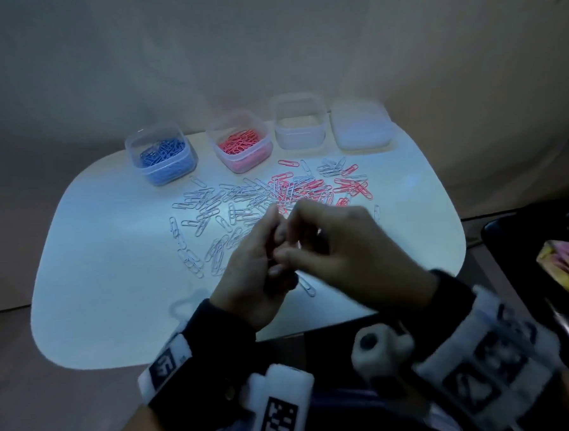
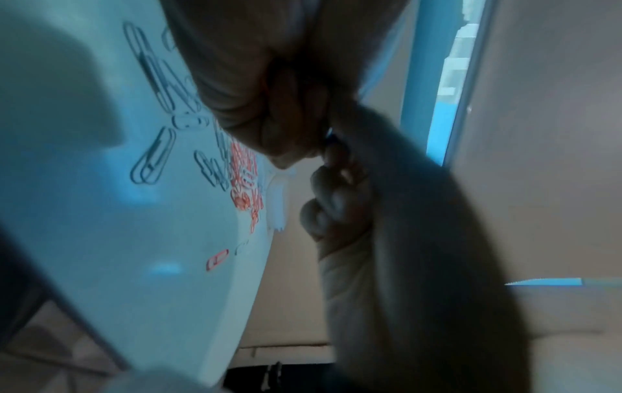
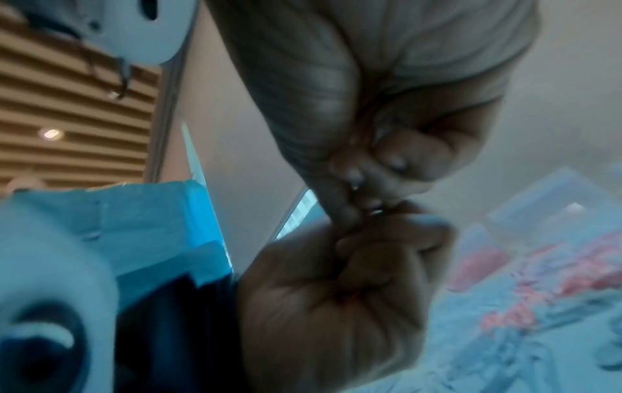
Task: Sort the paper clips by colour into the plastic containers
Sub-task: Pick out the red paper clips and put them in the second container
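We see two hands meeting above the near middle of a white table [image 1: 116, 306]. The left hand [image 1: 251, 276] is upright, thumb edge up, its fingers curled into a loose fist; a hint of red shows inside the curl, but we cannot tell for certain what it grips. The right hand [image 1: 337, 245] comes in from 4 o'clock, palm down, with its fingertips [image 3: 356, 175] bunched and pressed against the left hand's curled fingers [image 3: 387, 239]. Something small glints where they touch, though motion blur hides what it is. Both wrists wear dark bands with white camera mounts.

Beyond the hands, toward 12 o'clock, loose clips [image 1: 275, 192] lie scattered on the table: white ones [image 1: 207, 206] mostly at 10 to 11 o'clock, red ones [image 1: 350, 185] mostly at 1 o'clock, the two mixed in between.

Along the far edge stand four clear tubs in a row. From 11 o'clock to 1 o'clock: the blue tub [image 1: 161, 152] holding blue clips, the red tub [image 1: 239, 140] holding red clips, a third tub [image 1: 299, 122] with nothing showing inside, and a fourth tub [image 1: 361, 125] looking milky, its contents unclear.
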Available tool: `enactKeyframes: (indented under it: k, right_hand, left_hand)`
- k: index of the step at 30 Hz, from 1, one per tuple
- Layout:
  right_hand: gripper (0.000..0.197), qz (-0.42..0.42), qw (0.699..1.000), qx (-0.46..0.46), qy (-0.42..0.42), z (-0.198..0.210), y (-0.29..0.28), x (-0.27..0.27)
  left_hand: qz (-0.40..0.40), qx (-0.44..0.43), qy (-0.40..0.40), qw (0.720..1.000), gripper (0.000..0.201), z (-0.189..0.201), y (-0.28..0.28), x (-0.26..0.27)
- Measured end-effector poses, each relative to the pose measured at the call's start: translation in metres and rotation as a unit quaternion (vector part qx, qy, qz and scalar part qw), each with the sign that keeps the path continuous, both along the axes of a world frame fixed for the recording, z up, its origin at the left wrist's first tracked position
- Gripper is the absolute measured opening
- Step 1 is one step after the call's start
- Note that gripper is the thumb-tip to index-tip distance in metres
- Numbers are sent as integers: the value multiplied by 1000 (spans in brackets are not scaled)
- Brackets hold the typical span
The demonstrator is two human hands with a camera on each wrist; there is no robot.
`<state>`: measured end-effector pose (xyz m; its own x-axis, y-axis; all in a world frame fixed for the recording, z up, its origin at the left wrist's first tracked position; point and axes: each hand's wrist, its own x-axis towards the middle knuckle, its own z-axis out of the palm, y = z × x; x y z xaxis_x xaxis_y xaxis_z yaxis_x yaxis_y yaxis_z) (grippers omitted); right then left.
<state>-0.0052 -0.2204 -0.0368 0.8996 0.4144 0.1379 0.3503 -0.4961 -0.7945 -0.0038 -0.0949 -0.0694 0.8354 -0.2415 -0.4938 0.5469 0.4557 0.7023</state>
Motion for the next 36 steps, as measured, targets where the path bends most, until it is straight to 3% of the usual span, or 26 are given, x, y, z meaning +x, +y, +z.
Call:
enactKeyframes:
  k: [2,3,6,8,13,20,26,30,36]
  right_hand:
    - [11,-32,998,-45,-25,-6,-18,30]
    - [13,-43,992,-110,-35,-10,-25,48]
    - [23,-26,942,-333,-24,-20,-33,96]
    - [21,-2,926,-377,-20,-26,-28,116]
    - [13,11,924,-381,12,-24,-16,138]
    - [32,84,917,-389,13,-23,-10,127]
    - [33,42,937,-347,14,-23,-20,114]
    - [31,58,922,-383,24,-23,-21,113]
    - [35,42,925,-374,57,-27,-15,109]
  left_hand:
    - [2,-32,27,999,35,2,12,7]
    - [5,-40,35,999,37,1,18,9]
    - [15,-57,43,997,38,2,26,9]
    - [16,-70,46,996,37,2,26,7]
    - [18,-58,47,997,38,3,29,4]
    - [10,-57,42,997,36,9,30,1]
    - [7,-55,39,998,37,11,29,-2]
    - [9,-56,40,998,37,12,29,-5]
    - [14,-61,39,997,37,11,28,-7]
